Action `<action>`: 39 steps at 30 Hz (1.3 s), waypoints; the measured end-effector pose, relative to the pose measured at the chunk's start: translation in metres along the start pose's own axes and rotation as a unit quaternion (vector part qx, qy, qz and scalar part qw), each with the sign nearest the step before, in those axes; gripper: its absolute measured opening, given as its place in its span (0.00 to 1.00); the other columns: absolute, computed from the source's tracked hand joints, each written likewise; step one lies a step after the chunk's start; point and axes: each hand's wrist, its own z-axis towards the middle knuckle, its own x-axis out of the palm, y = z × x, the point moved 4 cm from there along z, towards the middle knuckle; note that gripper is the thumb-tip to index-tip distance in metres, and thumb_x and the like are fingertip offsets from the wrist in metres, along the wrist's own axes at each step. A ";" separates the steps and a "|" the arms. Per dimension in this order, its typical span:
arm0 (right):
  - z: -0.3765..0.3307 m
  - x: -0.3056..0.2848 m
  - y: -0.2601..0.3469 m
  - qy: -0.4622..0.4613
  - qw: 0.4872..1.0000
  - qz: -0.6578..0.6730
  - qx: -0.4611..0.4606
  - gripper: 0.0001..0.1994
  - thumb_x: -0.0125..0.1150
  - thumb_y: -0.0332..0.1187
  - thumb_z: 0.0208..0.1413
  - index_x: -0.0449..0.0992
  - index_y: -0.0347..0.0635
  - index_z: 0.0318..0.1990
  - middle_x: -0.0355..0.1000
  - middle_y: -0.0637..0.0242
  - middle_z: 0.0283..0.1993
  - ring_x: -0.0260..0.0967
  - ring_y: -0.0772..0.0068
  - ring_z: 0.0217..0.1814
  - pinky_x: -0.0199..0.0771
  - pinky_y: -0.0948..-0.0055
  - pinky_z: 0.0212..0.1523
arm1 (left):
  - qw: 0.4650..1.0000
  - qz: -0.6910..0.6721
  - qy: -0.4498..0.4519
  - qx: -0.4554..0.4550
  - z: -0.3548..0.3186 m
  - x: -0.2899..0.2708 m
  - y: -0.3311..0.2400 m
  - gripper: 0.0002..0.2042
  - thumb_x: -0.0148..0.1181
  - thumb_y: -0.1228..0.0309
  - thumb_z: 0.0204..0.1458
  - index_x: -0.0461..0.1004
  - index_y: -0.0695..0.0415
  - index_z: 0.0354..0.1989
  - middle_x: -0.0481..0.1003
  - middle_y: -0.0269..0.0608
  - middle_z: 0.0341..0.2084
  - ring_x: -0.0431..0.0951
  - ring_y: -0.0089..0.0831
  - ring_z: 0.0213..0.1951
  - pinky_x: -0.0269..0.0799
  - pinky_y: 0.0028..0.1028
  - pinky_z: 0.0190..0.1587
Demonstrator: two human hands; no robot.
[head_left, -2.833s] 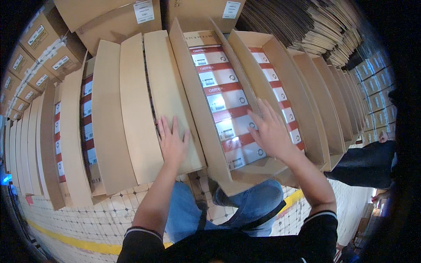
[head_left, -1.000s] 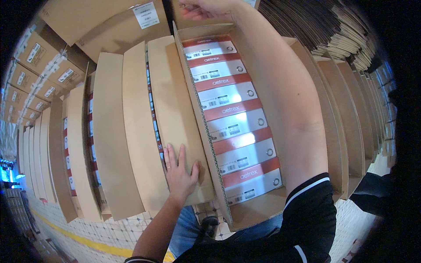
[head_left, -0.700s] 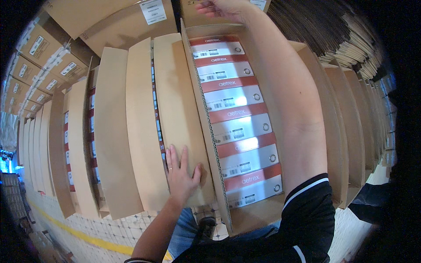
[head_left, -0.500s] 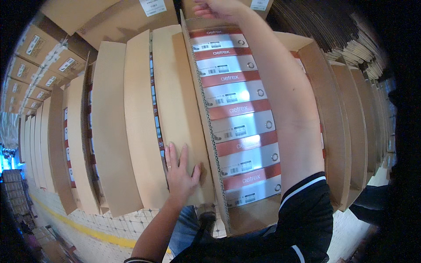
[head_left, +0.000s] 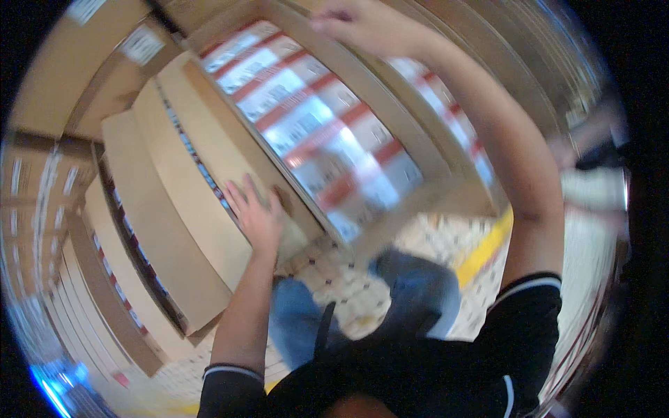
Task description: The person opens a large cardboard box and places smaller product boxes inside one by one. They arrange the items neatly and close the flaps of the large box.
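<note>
My left hand (head_left: 256,217) lies flat, fingers spread, on the closed flaps of a brown cardboard carton (head_left: 209,132). A thin gap between those flaps shows a strip of the boxes inside. To its right stands an open carton (head_left: 435,157) packed with a row of red-and-white shoeboxes (head_left: 300,115). Over the far right side of this open carton, my right hand (head_left: 359,26) is raised with its fingers partly curled. Motion blurs them, and I cannot make out anything in them.
More partly open cartons (head_left: 150,195) stand in a row to the left. Labelled cartons (head_left: 115,76) are stacked behind. Another open carton with shoeboxes (head_left: 446,111) is on the right. A blurred arm (head_left: 592,136) of another person shows at the right edge. Yellow lines (head_left: 488,251) mark the tiled floor.
My view has turned, so the cartons now slant and more floor shows. My left hand stays on the closed flaps. My right arm remains stretched over the open carton.
</note>
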 end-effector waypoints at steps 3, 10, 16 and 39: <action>-0.105 -0.002 0.039 -0.070 0.997 -0.010 0.036 0.18 0.55 0.42 0.64 0.76 0.36 0.51 0.78 0.59 0.40 0.76 0.65 0.43 0.75 0.66 0.44 | 0.999 -0.016 -0.036 0.038 0.007 0.004 0.004 0.32 0.55 0.56 0.59 0.59 0.58 0.69 0.47 0.67 0.71 0.42 0.56 0.74 0.45 0.48 0.71; -0.411 0.009 0.141 -0.113 0.960 -0.071 0.247 0.16 0.57 0.40 0.63 0.77 0.36 0.50 0.78 0.52 0.43 0.77 0.59 0.43 0.76 0.64 0.47 | 0.956 -0.161 0.227 0.095 0.025 -0.060 -0.017 0.36 0.60 0.52 0.56 0.59 0.59 0.69 0.53 0.69 0.68 0.50 0.60 0.71 0.49 0.45 0.70; -0.547 0.101 0.138 -0.533 0.722 0.210 0.388 0.16 0.55 0.37 0.67 0.75 0.31 0.51 0.79 0.62 0.41 0.73 0.76 0.41 0.72 0.75 0.44 | 0.958 0.210 0.143 0.134 -0.074 -0.118 0.053 0.42 0.59 0.46 0.54 0.54 0.62 0.70 0.65 0.74 0.58 0.67 0.58 0.61 0.61 0.45 0.64; -0.517 0.282 0.156 -0.184 0.872 0.299 0.343 0.14 0.57 0.40 0.63 0.78 0.40 0.48 0.79 0.52 0.39 0.78 0.57 0.40 0.76 0.63 0.43 | 0.990 0.074 0.123 -0.017 -0.091 -0.147 0.141 0.22 0.45 0.61 0.61 0.77 0.70 0.32 0.76 0.69 0.34 0.78 0.62 0.39 0.72 0.51 0.45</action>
